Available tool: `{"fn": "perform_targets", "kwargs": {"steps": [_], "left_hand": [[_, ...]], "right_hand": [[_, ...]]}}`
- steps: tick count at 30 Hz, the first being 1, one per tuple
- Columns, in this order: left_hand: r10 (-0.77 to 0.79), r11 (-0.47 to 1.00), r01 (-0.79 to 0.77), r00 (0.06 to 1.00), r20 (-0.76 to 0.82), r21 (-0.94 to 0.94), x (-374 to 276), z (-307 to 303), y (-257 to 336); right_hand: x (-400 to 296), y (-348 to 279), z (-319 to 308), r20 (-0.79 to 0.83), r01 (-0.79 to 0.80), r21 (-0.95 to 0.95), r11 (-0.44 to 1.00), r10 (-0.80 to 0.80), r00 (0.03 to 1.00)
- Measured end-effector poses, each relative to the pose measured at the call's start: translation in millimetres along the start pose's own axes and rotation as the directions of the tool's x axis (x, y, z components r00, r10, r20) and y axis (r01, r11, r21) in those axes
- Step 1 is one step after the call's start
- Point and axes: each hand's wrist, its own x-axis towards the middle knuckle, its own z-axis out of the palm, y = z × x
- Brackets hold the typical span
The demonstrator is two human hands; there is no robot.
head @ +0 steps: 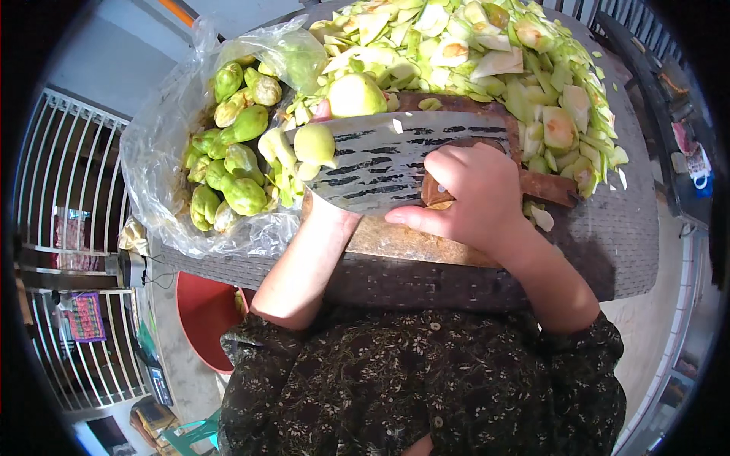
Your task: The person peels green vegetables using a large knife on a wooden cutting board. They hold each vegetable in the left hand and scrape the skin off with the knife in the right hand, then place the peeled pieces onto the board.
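Observation:
My right hand (473, 191) is closed around the wooden handle of a broad cleaver (376, 159), whose dark-streaked blade lies flat-side up over a wooden cutting board (422, 242). Most of my left hand (323, 110) is hidden beneath the blade; a fingertip shows beside a peeled pale green fruit, probably a chayote (356, 96), which it seems to hold. A smaller pale piece (315, 145) rests at the blade's far end. Whole green chayotes (245, 195) lie in a clear plastic bag (165, 188) on the left. Behind the board spreads a big heap of sliced pieces and peelings (422, 51).
A woven-textured table (627, 239) carries everything. The board's wooden handle (550, 188) points right, against the heap. Below the table's left edge stands a red bucket (199, 319), with a green plastic stool (197, 433) near the lower left. A dark counter (656, 125) runs along the right.

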Motion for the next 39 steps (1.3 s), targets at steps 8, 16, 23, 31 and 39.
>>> {"fn": "perform_targets", "kwargs": {"steps": [8,16,23,31,39], "left_hand": [[0.067,0.995,-0.058,0.992,-0.11,0.081,-5.4,5.0,3.0],[0.086,0.994,-0.091,0.994,0.073,0.061,-2.8,15.6,0.4],[-0.148,0.961,0.174,0.98,0.133,-0.214,8.5,-15.3,3.8],[-0.092,0.995,0.098,0.984,0.15,-0.028,14.7,-21.8,7.2],[-0.062,0.993,0.069,0.996,0.067,-0.097,5.5,-6.4,3.1]], "right_hand": [[4.4,18.7,0.8,0.025,-0.063,-0.126,0.99,0.067,0.997],[18.3,60.7,-19.5,-0.002,-0.558,0.002,0.83,0.558,0.83],[7.4,16.0,-10.6,0.04,-0.237,0.063,0.969,0.235,0.971],[0.1,1.1,3.3,0.095,0.051,-0.029,0.998,-0.048,0.994],[1.0,7.5,4.6,0.072,0.056,-0.055,0.997,-0.052,0.996]]}}
